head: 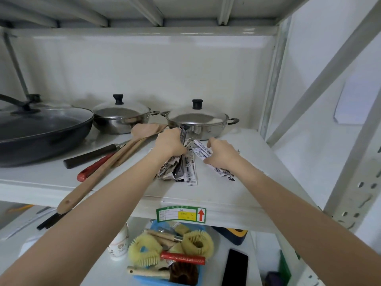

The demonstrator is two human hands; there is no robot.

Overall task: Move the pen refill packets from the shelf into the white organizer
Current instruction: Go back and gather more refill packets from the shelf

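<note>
Shelf [51,182]: carries everything listed here.
Pan [41,133]: left end.
Two lidded pots [121,118] [198,122]: side by side along the back edge, right of the pan.
Utensils [97,162]: lying diagonally, front of the pan.
Refill packets [185,170]: centre, before the right pot, under both hands.

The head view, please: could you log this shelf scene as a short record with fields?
setting: white metal shelf
left hand: closed around a bunch of pen refill packets
right hand: fingers on a separate packet, grip unclear
behind packets: two lidded steel pots
left of packets: dark pan, wooden spatula, red-handled tool
white organizer: not in view
lower shelf: blue bin of brushes
</note>
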